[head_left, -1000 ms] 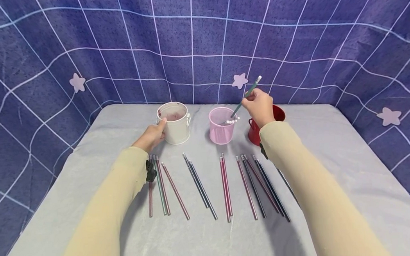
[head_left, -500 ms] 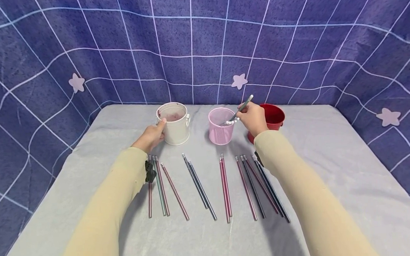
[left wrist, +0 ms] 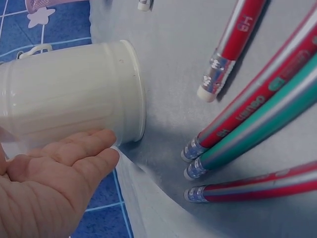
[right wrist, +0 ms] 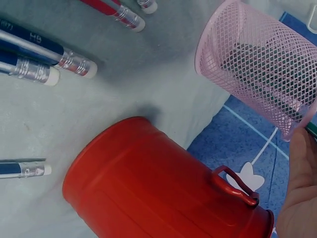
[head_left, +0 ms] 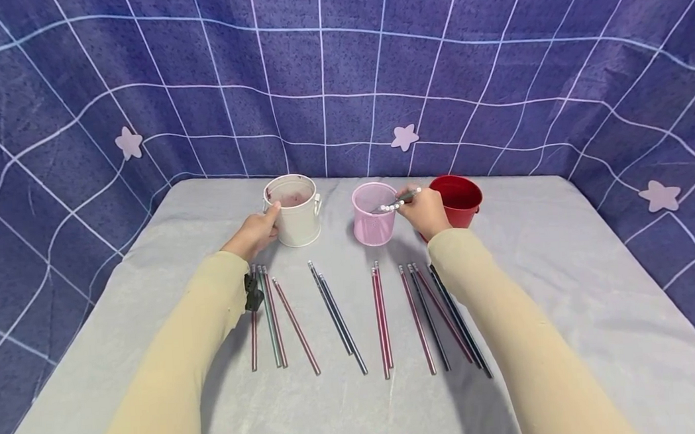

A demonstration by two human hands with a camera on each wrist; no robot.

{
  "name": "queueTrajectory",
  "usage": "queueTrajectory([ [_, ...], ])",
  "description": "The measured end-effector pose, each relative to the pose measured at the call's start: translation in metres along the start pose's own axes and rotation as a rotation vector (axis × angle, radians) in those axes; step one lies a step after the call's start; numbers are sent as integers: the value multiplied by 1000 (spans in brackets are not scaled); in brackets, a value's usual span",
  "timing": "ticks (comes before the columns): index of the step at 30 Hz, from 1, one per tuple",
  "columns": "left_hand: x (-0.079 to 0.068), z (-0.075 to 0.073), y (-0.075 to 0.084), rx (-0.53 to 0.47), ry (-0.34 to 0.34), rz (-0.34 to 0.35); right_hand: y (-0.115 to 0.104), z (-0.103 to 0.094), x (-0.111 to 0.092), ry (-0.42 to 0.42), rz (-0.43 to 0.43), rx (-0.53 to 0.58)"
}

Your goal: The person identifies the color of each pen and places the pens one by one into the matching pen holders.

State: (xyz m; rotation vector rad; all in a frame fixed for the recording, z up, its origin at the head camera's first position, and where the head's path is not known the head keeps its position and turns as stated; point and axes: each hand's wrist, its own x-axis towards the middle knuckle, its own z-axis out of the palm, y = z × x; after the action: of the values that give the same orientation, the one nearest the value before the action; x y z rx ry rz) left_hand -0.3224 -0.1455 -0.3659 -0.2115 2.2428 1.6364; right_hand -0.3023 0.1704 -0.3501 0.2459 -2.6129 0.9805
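Observation:
My left hand grips the near left side of a cream-white metal bucket, its thumb at the rim. In the left wrist view its fingers lie along the wall of the bucket. My right hand pinches a green pencil at the right rim of a pink mesh cup. The pencil slants toward the cup, eraser end up and right. Several white-tipped pencils lean inside that cup. Beside my right hand stands a red bucket, partly hidden behind it.
Several pencils lie in groups on the grey cloth: red and green pencils at left, dark blue pencils beside them, red pencils at centre, and mixed red and dark pencils at right. A blue curtain hangs behind.
My right hand has moved down and left, and the green pencil has sunk lower and tilted flatter toward the pink cup. More of the red bucket shows. The left hand stays at the white bucket.

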Motion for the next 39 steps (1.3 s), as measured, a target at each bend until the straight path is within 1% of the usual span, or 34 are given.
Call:
queueTrajectory([
  [4,1,-1,-1,-17,-2,14,-1,0,-1,-3,6,18],
  [9,3,0,-2,-31,7,14,-1,0,-2,-19,34,8],
  [16,2,1,-3,0,6,17,1,2,-4,-30,54,3],
  [19,2,1,-2,-11,5,20,1,0,-4,-55,56,-6],
  [22,3,2,-2,-25,6,24,1,-2,-4,-102,79,-60],
  [26,2,0,-2,-14,11,26,0,-4,-6,-204,154,-126],
  [27,1,0,-2,-9,10,28,-1,-4,-6,-233,162,-139],
  [30,-1,-1,-1,4,11,33,-4,-1,-9,-313,163,-171],
  [33,-1,0,-1,12,10,37,-9,6,-14,-382,136,-211],
  [37,10,-3,-7,10,4,33,-21,19,-22,-462,140,-227],
  [38,21,-7,-14,0,-3,52,-24,22,-25,-477,135,-232],
  [39,25,-8,-16,-4,-7,52,-28,26,-27,-490,131,-233],
])
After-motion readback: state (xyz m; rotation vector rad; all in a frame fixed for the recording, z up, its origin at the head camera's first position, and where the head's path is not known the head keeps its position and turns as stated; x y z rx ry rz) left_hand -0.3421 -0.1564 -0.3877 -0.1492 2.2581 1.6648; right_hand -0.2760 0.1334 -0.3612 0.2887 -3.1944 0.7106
